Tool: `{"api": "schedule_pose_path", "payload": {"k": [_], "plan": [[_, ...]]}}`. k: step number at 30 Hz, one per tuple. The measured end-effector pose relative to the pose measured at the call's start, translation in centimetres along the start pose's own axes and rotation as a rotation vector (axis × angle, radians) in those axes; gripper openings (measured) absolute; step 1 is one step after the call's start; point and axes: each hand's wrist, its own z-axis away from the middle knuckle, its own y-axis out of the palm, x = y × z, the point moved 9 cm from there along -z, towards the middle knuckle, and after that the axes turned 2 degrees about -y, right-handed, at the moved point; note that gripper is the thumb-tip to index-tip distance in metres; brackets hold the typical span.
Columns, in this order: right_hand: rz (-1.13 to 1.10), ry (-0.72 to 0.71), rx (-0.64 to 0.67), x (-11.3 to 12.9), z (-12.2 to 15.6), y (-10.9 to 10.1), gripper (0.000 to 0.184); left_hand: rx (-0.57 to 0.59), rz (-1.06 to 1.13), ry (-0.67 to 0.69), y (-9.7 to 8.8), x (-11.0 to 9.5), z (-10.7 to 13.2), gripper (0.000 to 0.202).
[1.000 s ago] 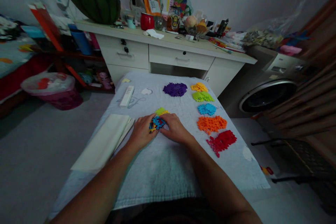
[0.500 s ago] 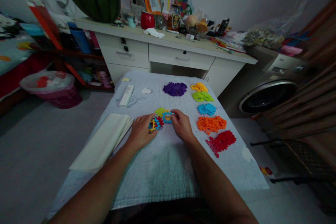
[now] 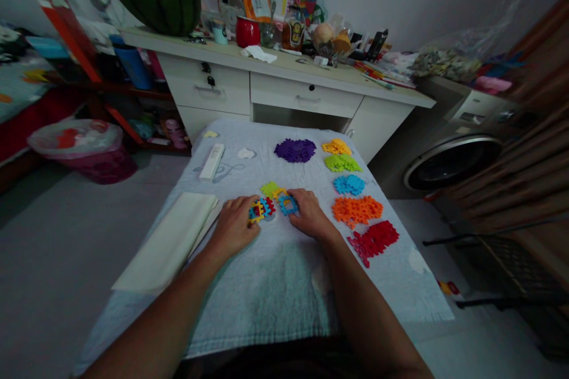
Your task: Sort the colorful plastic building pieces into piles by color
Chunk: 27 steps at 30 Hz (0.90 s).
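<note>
My left hand (image 3: 235, 222) is closed on a small build of interlocking plastic pieces (image 3: 262, 209) in red, blue and yellow, low over the cloth. Closed at its edge, my right hand (image 3: 309, 211) holds a blue square-framed interlocking piece (image 3: 288, 205) with an open middle. A yellow piece (image 3: 279, 192) touches or lies just behind the blue one; I cannot tell if they are joined. Just beyond lies a lime green piece (image 3: 269, 188). The two held parts are apart, with a narrow gap between them.
Piles of purple (image 3: 295, 150), yellow (image 3: 336, 146), green (image 3: 342, 163), blue (image 3: 349, 184), orange (image 3: 357, 211) and red pieces (image 3: 374, 241) lie on the cloth-covered table (image 3: 275, 296). At left are a white box (image 3: 212, 162) and a folded cream cloth (image 3: 171, 240). A cluttered desk (image 3: 213, 86) stands behind.
The blue piece in my right hand has tilted, and a gap has opened between it and the build in my left hand. More of the yellow piece behind it shows.
</note>
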Motion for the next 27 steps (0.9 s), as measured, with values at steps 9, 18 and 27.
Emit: {"api": "schedule_pose_path", "payload": {"k": [9, 18, 27], "plan": [[0.111, 0.002, -0.121, -2.0, 0.4, -5.6, 0.051, -0.012, 0.082, 0.04, 0.5, -0.3, -0.3, 0.057], [0.339, 0.425, -0.356, -15.6, 2.8, -16.6, 0.049, 0.002, 0.148, 0.06, 0.8, -0.5, -0.6, 0.054], [0.272, 0.693, -0.269, -21.5, 4.2, -15.3, 0.047, -0.016, 0.146, 0.063, 0.8, -0.5, -0.8, 0.053]]}}
